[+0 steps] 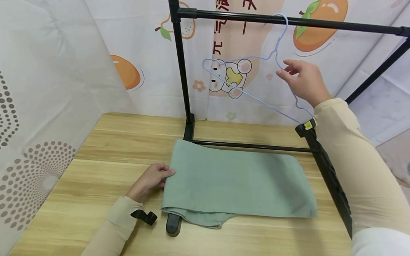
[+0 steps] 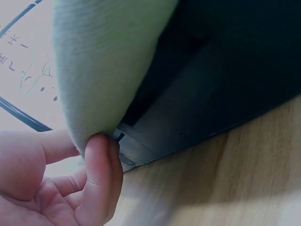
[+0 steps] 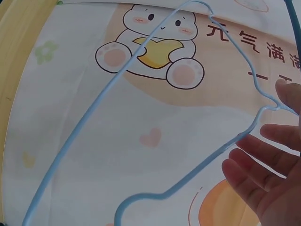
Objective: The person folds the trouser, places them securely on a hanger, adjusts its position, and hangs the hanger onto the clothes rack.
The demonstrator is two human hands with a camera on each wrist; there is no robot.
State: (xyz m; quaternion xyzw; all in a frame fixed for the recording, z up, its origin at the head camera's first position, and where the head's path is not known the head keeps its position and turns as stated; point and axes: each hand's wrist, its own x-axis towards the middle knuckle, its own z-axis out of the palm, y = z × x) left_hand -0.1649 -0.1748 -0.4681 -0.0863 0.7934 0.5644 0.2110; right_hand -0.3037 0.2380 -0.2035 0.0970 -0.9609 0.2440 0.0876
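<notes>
A folded sage-green cloth point(image 1: 237, 183) lies on the table, its left end over the black foot of a rack. My left hand point(image 1: 153, 178) pinches the cloth's left edge. In the left wrist view, thumb and fingers of that hand point(image 2: 96, 181) close on a raised layer of the cloth point(image 2: 101, 61). A light-blue wire hanger point(image 1: 251, 95) hangs tilted by its hook from the rack's top bar. Beside its right shoulder is my right hand point(image 1: 304, 81). In the right wrist view, that hand's fingers point(image 3: 268, 162) are spread apart, close to the hanger point(image 3: 188, 175) below its neck.
The black rack point(image 1: 182, 62) spans the table point(image 1: 129, 140), with its top bar point(image 1: 230, 17) high and a lower bar point(image 1: 252, 146) behind the cloth. A printed curtain point(image 1: 152, 83) hangs behind. White sheeting point(image 1: 38, 78) stands along the left.
</notes>
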